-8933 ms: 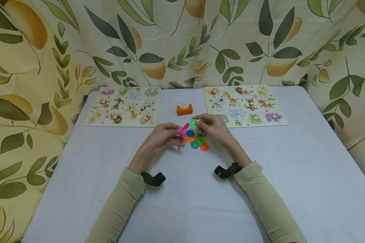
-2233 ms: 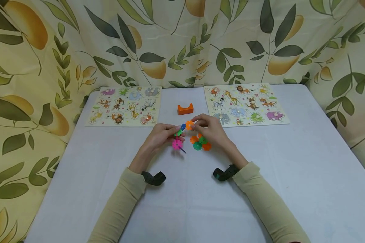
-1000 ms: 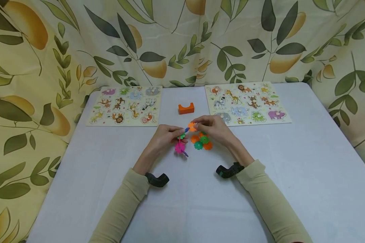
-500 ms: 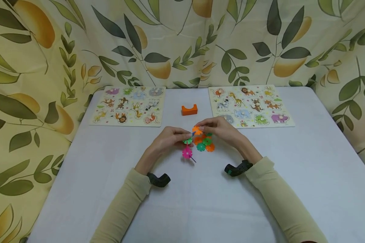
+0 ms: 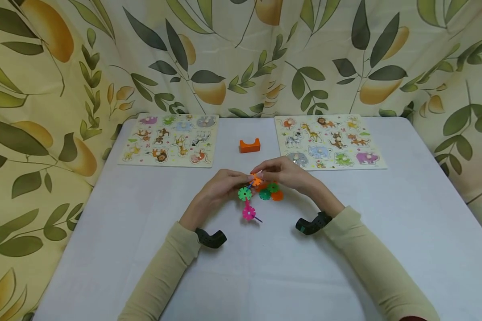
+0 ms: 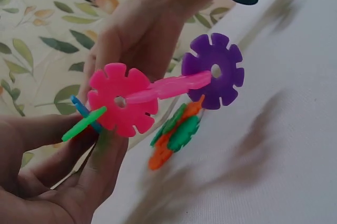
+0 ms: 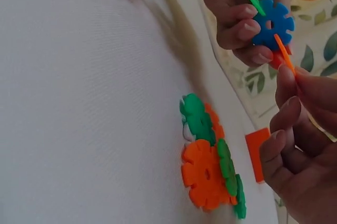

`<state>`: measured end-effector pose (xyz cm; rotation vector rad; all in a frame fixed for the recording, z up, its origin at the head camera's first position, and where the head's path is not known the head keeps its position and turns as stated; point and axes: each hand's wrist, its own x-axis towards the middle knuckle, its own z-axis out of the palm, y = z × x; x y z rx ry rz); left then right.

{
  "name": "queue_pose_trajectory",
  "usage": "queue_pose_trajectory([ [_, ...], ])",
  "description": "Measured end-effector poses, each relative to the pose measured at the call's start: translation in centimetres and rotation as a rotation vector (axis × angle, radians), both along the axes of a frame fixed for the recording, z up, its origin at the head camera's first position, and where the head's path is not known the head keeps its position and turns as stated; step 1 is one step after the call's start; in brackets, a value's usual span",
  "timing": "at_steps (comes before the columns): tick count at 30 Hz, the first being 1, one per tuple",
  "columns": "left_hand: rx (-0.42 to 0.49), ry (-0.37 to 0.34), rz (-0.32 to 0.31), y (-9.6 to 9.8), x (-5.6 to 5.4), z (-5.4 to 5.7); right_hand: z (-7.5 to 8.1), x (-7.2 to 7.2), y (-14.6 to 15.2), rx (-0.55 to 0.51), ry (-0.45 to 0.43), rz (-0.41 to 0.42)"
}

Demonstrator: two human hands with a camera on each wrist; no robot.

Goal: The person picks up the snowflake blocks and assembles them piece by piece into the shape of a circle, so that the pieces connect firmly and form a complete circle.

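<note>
Your right hand point(image 5: 287, 174) pinches the orange disc point(image 5: 256, 179), your left hand point(image 5: 222, 186) the blue disc point(image 7: 280, 16), on the chain point(image 5: 245, 196) at centre of the head frame. A skewed push may make the orange disc slip; the unsupported purple disc point(image 6: 227, 83) could twist loose. The left wrist view, upper right, gives its face, edge-on from the head; the right wrist view, lower centre, separates the pile point(image 7: 210, 155).

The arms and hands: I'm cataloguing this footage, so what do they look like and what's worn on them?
The left hand and right hand are bare, without gloves. The left sleeve and right sleeve are long, plain and pale khaki. The left wrist camera and right wrist camera are black and curved; the right one shows a small green patch.
</note>
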<state>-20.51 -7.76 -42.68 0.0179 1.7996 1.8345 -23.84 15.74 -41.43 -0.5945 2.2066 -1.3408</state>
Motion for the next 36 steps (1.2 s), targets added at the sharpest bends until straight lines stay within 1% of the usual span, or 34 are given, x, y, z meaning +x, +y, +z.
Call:
queue_pose_trajectory([
  [2, -0.003, -0.008, 0.017, 0.0, 0.0, -0.1, 0.0, 0.1, 0.0, 0.029, 0.019, -0.019],
  [6, -0.004, -0.017, 0.035, -0.1, -0.1, -0.2, 0.0, 0.3, 0.5, 0.11, 0.098, -0.044],
  [10, 0.044, -0.014, 0.008, -0.3, 0.0, -0.4, -0.4, 0.7, 1.5, 0.178, 0.176, -0.041],
  [14, 0.08, -0.036, 0.004, -0.3, 0.0, -0.5, -1.3, 1.2, 2.4, 0.218, 0.226, -0.046],
  [16, 0.065, -0.053, 0.022, -0.2, 0.1, -0.4, -1.5, 1.5, 2.6, 0.228, 0.235, -0.049],
  [22, -0.01, -0.052, 0.066, -0.3, -0.1, -0.3, -1.1, 1.8, 2.2, 0.28, 0.242, -0.046],
  [25, -0.011, -0.06, 0.068, -0.3, -0.1, -0.3, -1.0, 2.0, 2.2, 0.281, 0.237, -0.05],
  [29, 0.001, -0.067, 0.064, -0.2, -0.1, -0.3, -1.1, 2.2, 2.4, 0.243, 0.279, -0.06],
  [32, 0.009, -0.072, 0.056, -0.2, 0.0, -0.3, -1.1, 2.3, 2.3, 0.206, 0.314, -0.088],
  [36, 0.019, -0.08, 0.049, -0.3, 0.1, -0.4, -0.8, 2.4, 1.9, 0.171, 0.314, -0.138],
])
